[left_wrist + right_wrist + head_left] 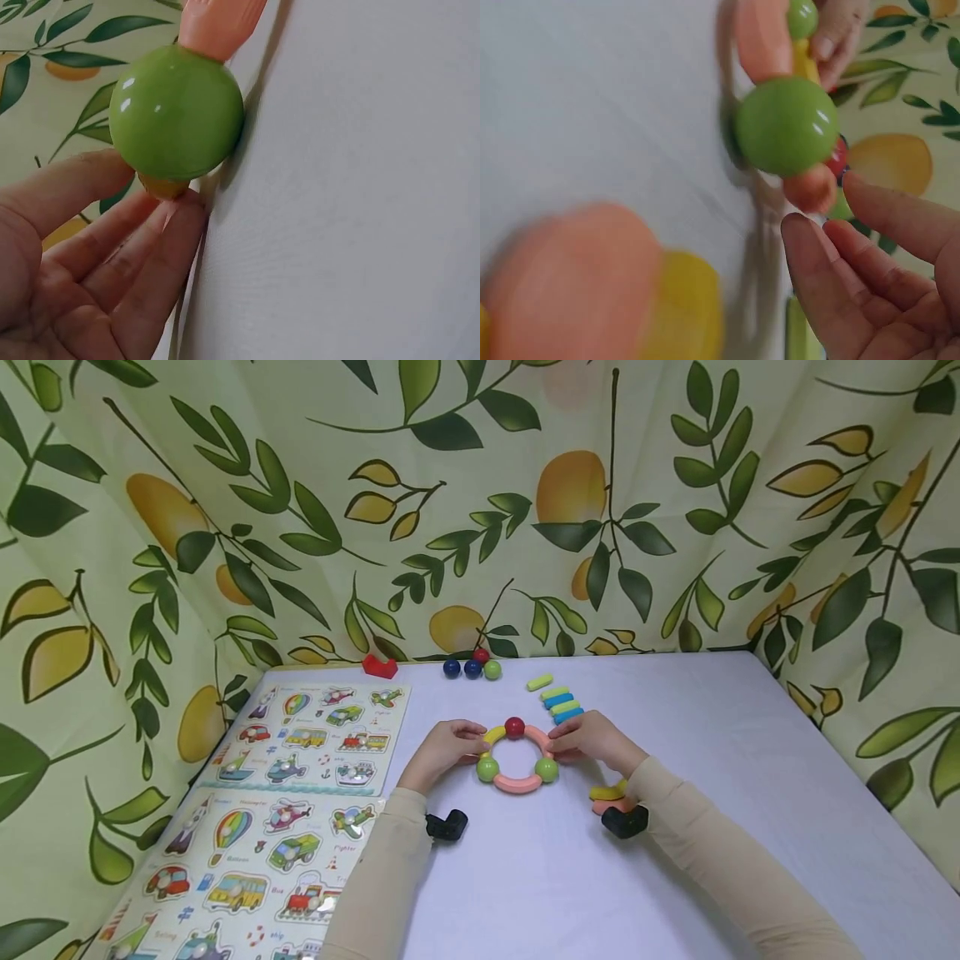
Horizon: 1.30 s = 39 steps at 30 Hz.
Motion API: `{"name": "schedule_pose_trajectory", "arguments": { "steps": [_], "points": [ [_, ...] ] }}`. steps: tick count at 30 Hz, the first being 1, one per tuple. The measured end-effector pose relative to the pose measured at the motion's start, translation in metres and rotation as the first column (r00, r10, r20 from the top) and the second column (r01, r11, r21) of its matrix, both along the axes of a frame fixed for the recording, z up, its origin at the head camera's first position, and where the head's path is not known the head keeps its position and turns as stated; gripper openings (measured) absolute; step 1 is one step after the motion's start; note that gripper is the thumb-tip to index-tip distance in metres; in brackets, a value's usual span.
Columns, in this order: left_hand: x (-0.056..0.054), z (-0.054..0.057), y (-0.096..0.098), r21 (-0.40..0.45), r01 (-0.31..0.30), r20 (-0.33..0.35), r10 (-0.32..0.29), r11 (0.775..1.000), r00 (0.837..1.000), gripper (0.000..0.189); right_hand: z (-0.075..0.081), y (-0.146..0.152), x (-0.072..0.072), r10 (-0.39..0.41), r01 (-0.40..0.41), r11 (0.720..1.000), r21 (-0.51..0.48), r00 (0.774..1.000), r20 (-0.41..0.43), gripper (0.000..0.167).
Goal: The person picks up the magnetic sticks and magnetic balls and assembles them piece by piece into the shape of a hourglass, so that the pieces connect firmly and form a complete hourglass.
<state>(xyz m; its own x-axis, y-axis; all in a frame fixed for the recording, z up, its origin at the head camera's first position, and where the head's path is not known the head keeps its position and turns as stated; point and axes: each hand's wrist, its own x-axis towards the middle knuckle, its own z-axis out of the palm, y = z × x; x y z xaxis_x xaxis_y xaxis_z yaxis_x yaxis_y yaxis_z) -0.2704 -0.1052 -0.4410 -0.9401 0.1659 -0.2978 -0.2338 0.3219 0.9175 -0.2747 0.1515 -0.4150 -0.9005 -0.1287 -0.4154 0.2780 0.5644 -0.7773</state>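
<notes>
A ring of curved pink and yellow toy pieces, joined by a red ball and two green balls, lies on the table. At its left side, my left hand pinches the yellow curved piece beside a green ball. My right hand is at the right side, with thumb and fingertips spread close about a pink curved piece below the other green ball. In the right wrist view a small gap shows between those fingertips and the piece.
Loose yellow and pink curved pieces lie by my right wrist. Several green and blue sticks are behind the right hand. Blue, red and green balls and a red block sit at the back edge. Picture puzzle boards cover the left side.
</notes>
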Motion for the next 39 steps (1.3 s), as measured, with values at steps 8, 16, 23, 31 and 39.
{"name": "schedule_pose_trajectory", "arguments": {
  "steps": [8, 16, 23, 31, 39],
  "points": [
    [0.002, 0.001, 0.0, -0.035, -0.013, 0.021, 0.014, 0.999, 1.0, 0.032, 0.007, 0.042, -0.015, 0.002, 0.004, 0.999, 0.042, 0.99, -0.138, 0.047],
    [-0.001, -0.002, -0.001, -0.033, -0.031, 0.073, 0.033, 0.999, 0.997, 0.032, -0.007, 0.059, -0.028, 0.023, -0.021, 0.999, 0.03, 0.995, -0.1, 0.052],
    [-0.002, -0.005, 0.0, -0.02, -0.034, 0.073, 0.036, 0.999, 0.997, 0.032, -0.009, 0.061, -0.032, 0.036, -0.032, 0.998, 0.052, 0.996, -0.085, 0.047],
    [-0.003, -0.007, -0.001, -0.032, -0.032, 0.079, 0.035, 0.999, 0.996, 0.032, -0.01, 0.056, -0.031, 0.102, -0.093, 0.991, 0.098, 0.99, -0.095, 0.039],
    [-0.003, -0.007, -0.002, -0.038, -0.037, 0.086, 0.04, 0.999, 0.995, 0.03, -0.012, 0.051, -0.035, 0.14, -0.118, 0.977, 0.18, 0.984, -0.114, 0.032]
  ]
}}
